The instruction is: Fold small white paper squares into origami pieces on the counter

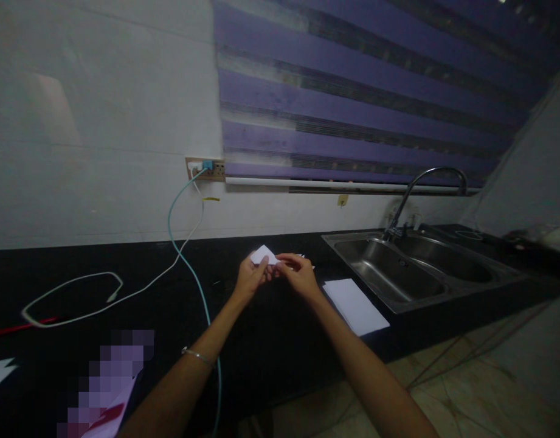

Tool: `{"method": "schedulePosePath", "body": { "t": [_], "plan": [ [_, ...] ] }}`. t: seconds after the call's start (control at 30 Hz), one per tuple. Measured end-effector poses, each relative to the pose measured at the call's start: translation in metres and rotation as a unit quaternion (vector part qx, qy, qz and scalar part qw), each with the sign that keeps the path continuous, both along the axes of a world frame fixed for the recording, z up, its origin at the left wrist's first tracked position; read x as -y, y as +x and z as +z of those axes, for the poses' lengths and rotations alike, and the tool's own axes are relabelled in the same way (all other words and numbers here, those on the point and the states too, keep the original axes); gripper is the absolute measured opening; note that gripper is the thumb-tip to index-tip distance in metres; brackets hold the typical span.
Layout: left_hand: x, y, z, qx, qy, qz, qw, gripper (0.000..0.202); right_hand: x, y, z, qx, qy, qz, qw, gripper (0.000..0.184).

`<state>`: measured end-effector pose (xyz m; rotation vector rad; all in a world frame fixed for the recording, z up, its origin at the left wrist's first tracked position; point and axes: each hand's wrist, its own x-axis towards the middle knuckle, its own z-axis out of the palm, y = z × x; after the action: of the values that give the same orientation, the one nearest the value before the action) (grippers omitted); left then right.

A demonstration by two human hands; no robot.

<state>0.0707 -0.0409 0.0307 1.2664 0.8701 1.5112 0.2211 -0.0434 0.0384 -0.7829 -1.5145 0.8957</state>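
Observation:
Both my hands meet above the black counter, pinching a small folded piece of white paper. My left hand grips its left side with thumb and fingers closed; a thin bracelet is on that wrist. My right hand pinches the paper's right edge with closed fingers. A flat white sheet of paper lies on the counter just right of my right forearm, close to the sink.
A steel double sink with a curved tap sits at the right. A teal cable and a white cable run from a wall socket across the counter. Purple striped blinds hang above. More paper lies at the lower left.

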Motion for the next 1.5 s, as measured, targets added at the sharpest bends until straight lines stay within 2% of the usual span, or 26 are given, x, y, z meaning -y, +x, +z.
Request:
{"method": "schedulePosePath", "body": {
  "t": [0.23,0.73,1.0,1.1,1.23,1.37,1.5],
  "plan": [
    [0.0,0.001,-0.002,-0.017,0.027,0.015,0.999,0.043,-0.001,-0.001,-0.003,-0.028,-0.01,0.028,0.999,0.023],
    [0.007,0.004,0.003,-0.048,0.055,0.046,0.996,0.035,-0.001,-0.001,0.0,-0.035,-0.014,0.03,0.999,0.024],
    [0.009,0.006,0.004,-0.064,0.062,0.049,0.995,0.032,-0.004,-0.002,-0.002,-0.07,-0.063,0.054,0.994,0.04],
    [0.009,0.006,0.003,-0.078,0.071,0.044,0.993,0.03,-0.003,-0.003,-0.003,-0.022,-0.081,0.072,0.994,0.031],
    [0.01,0.006,0.002,-0.094,0.079,0.043,0.992,0.029,-0.001,-0.003,0.0,0.074,-0.054,0.081,0.992,0.04],
    [0.01,0.005,0.002,-0.099,0.084,0.045,0.991,0.028,0.002,0.0,0.003,0.094,-0.022,0.055,0.994,0.04],
    [0.011,0.007,0.005,-0.078,0.077,0.013,0.994,0.033,0.001,0.001,0.003,0.088,0.003,0.061,0.994,0.04]
  ]
}}
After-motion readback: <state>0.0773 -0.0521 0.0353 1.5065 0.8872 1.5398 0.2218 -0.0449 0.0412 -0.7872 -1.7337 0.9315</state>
